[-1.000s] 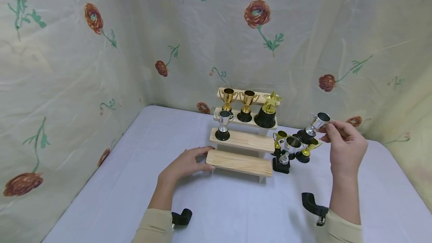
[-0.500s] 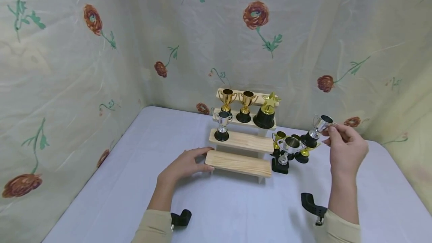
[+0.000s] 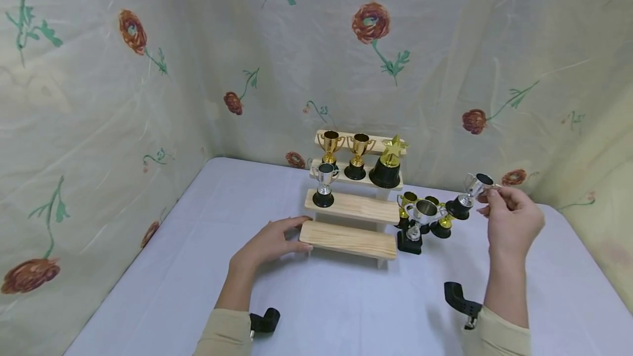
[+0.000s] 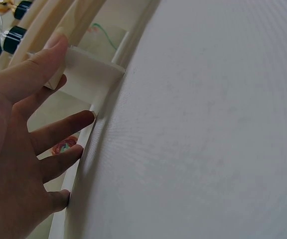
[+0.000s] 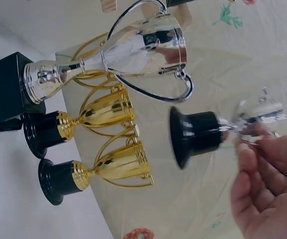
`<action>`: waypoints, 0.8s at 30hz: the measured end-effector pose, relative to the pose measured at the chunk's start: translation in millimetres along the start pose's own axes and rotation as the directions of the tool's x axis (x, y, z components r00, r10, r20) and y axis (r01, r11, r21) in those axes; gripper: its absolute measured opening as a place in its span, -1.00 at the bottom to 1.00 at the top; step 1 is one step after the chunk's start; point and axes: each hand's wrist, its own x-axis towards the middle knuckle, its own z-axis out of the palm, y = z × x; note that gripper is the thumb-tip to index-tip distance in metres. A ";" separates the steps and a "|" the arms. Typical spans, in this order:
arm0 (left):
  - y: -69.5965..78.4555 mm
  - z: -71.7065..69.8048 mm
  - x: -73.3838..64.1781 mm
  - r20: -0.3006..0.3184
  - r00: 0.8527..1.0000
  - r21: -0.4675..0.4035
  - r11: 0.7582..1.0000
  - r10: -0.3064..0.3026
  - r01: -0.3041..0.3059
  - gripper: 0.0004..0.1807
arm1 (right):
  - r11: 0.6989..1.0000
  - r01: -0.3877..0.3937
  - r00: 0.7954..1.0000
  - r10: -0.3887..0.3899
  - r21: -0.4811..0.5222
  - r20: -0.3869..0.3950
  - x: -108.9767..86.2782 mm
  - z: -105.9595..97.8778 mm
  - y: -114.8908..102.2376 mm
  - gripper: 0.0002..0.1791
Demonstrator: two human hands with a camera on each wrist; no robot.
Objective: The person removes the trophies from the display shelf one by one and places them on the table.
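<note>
One of the hands (image 3: 515, 217) partly covers its pinched silver trophy (image 3: 473, 188).

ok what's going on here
A person's right hand holds a small silver trophy cup tilted in midair. The left hand grips a tiered wooden stand's lowest step. Two gold cups, a star trophy and another silver cup stand on higher steps; a larger silver cup and more gold cups stand on the table.

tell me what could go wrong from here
The right hand pinches the tilted silver cup at one side, so its grip might slip. The cup looks close to the gold cups beside the shelf; lowering it could knock one over. If the left hand jerks the shelf it holds, the trophies on it may topple.
</note>
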 end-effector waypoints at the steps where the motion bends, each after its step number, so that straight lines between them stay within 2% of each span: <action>1: 0.1 -0.2 -0.1 0.000 1.000 0.000 1.000 0.000 0.000 -0.24 | 0.997 -0.021 0.999 0.024 -0.069 0.037 1.4 -1.7 1.1 -0.87; 4: 0.4 -0.7 -0.2 0.000 1.000 -0.006 1.000 0.000 0.000 -0.24 | 0.956 -0.040 0.980 0.094 -0.289 0.176 5.0 -7.2 4.4 -0.75; 7: 0.8 -1.1 -0.4 0.000 1.000 -0.013 1.000 -0.001 0.001 -0.25 | 0.916 0.009 0.952 0.114 -0.401 0.283 6.4 -11.0 8.2 -0.67; 16: -0.3 -0.1 0.7 0.002 1.000 -0.021 1.000 0.000 0.000 -0.24 | 0.909 0.077 0.918 0.096 -0.410 0.385 5.2 -11.7 10.8 -0.64; 24: -0.5 0.3 1.2 0.000 1.000 -0.011 1.000 0.001 -0.001 -0.24 | 0.890 0.111 0.879 0.120 -0.443 0.461 4.4 -10.5 14.2 -0.65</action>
